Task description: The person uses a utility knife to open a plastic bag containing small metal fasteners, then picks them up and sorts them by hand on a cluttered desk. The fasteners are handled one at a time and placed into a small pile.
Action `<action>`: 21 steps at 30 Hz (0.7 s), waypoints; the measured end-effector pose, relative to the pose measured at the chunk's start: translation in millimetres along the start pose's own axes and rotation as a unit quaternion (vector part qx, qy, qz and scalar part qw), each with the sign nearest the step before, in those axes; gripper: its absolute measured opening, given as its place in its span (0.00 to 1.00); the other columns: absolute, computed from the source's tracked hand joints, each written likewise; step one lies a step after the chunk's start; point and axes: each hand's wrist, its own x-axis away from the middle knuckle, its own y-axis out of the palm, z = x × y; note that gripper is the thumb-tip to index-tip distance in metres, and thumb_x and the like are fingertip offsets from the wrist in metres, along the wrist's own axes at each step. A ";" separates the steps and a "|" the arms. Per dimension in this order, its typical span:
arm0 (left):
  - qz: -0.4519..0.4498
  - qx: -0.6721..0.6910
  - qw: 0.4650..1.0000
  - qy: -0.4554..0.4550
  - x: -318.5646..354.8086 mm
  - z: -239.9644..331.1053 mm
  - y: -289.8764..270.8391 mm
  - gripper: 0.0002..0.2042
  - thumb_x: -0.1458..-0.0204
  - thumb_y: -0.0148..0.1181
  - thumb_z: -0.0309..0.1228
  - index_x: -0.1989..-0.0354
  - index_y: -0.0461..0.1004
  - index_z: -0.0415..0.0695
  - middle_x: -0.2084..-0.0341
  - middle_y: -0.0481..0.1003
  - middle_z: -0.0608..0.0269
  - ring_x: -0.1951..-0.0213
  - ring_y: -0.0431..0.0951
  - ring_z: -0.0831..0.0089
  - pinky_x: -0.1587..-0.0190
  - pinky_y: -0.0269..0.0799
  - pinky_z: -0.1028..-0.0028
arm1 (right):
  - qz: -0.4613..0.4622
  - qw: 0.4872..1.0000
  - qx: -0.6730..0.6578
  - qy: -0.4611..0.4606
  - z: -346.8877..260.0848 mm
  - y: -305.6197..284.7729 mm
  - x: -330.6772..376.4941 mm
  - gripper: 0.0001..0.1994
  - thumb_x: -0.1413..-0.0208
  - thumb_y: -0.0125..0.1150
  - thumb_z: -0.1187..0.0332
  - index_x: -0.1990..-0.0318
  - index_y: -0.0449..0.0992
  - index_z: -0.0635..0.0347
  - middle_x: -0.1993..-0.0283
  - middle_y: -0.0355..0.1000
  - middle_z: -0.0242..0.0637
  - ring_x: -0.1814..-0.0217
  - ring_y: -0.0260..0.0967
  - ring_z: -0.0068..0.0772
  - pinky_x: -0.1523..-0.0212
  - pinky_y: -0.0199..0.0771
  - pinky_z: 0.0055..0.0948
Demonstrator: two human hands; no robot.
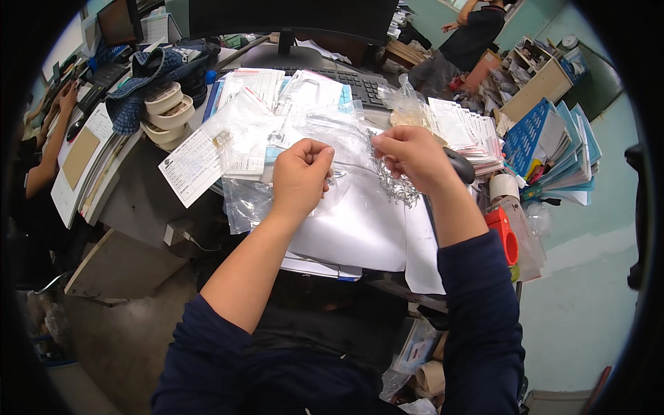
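midway, apparently: left hand pinches a clear plastic bag, right hand grips small metal pieces above it; sorted bags lie behind, beside the keyboard.

Counts at my desk, head view

I count two hands of my own, left hand and right hand, one keyboard, one monitor, three stacked white tubs, one roll of tape, one red holder, two other people. The clear plastic bags and small metal pieces are too many and too jumbled for me to count.
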 end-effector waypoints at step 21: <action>0.006 -0.003 1.000 0.002 1.5 1.9 1.2 0.08 0.44 0.60 0.30 0.65 0.75 0.37 0.84 0.72 0.67 0.86 0.68 0.84 0.85 0.61 0.82 | 0.032 0.889 0.456 -0.039 35.5 -31.1 14.6 0.13 0.55 0.66 0.71 0.60 0.79 0.63 0.65 0.77 0.45 0.61 0.75 0.45 0.57 0.74 0.34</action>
